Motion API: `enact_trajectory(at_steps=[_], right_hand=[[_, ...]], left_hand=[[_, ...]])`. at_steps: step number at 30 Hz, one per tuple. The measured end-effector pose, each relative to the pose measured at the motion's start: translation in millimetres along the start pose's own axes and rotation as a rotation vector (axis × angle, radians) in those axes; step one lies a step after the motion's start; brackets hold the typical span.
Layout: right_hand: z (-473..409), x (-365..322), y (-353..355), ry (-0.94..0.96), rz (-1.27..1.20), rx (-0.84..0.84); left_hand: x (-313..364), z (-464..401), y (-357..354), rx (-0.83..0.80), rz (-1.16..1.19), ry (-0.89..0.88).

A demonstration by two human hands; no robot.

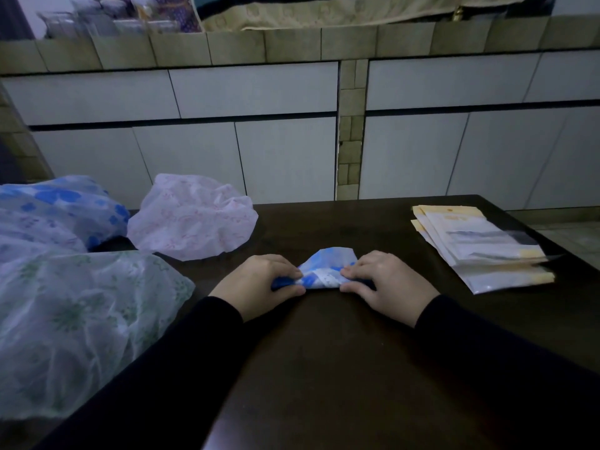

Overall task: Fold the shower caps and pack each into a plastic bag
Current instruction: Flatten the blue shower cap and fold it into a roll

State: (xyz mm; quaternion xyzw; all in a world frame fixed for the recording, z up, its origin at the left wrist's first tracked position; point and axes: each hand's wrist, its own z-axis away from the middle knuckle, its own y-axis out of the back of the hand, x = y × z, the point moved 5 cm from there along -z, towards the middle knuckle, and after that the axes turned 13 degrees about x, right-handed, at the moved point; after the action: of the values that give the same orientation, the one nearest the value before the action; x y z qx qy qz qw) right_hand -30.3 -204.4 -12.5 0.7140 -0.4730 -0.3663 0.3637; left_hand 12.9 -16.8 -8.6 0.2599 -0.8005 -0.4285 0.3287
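Blue shower cap pinned flat on table, mid-fold, long axis left-right. Left end pinched by left hand, right end by right hand, fingers curled narrow. Plastic bags stacked far right, nearer right hand.

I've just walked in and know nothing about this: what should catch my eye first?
Two hands, left and right, pressing a small folded blue-patterned cap on the dark table. Loose caps lie to the left, the pink one farthest back, and a stack of plastic bags waits on the right.
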Motion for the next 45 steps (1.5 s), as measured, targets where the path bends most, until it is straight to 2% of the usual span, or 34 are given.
enact_trajectory(at_steps=[8,13,16,21,25,28,30,34,38,42,45], right_hand=[[-8.0,4.9,1.7,-0.16,-0.088,0.005],[-18.1,16.4,-6.1,-0.411,-0.296,-0.075],[-15.8,20.6,-11.9,-0.462,-0.327,0.014],[-14.2,15.7,-0.6,-0.311,-0.211,0.2],[-15.0,12.5,3.2,-0.138,-0.101,0.084],[-13.1,15.3,-0.8,-0.152,-0.128,-0.057],[-12.8,16.3,-4.4,-0.175,-0.129,-0.093],[-13.3,16.5,-7.8,-0.159,-0.106,-0.078],[-12.9,16.7,-8.0,-0.177,-0.186,-0.037],[-14.6,15.8,-11.3,-0.172,-0.178,-0.01],[-16.1,18.3,-14.2,-0.193,-0.186,0.01]], left_hand=[[3.1,-6.6,5.0,-0.087,0.04,0.162],[7.7,-10.9,5.6,-0.043,0.043,0.187],[11.1,-9.4,3.9,0.023,-0.093,0.163],[27.3,-13.0,-4.0,0.148,-0.303,-0.055],[27.7,-13.8,-10.5,0.074,-0.309,-0.024],[22.5,-12.1,-9.6,0.016,-0.239,0.012],[22.3,-11.8,-9.4,0.013,-0.197,0.006],[25.1,-13.8,-7.0,0.042,-0.18,-0.028],[19.5,-14.8,-4.4,0.038,-0.127,0.005],[26.3,-13.9,-5.2,0.087,-0.223,-0.062],[29.8,-12.3,-5.9,0.111,-0.139,-0.047]])
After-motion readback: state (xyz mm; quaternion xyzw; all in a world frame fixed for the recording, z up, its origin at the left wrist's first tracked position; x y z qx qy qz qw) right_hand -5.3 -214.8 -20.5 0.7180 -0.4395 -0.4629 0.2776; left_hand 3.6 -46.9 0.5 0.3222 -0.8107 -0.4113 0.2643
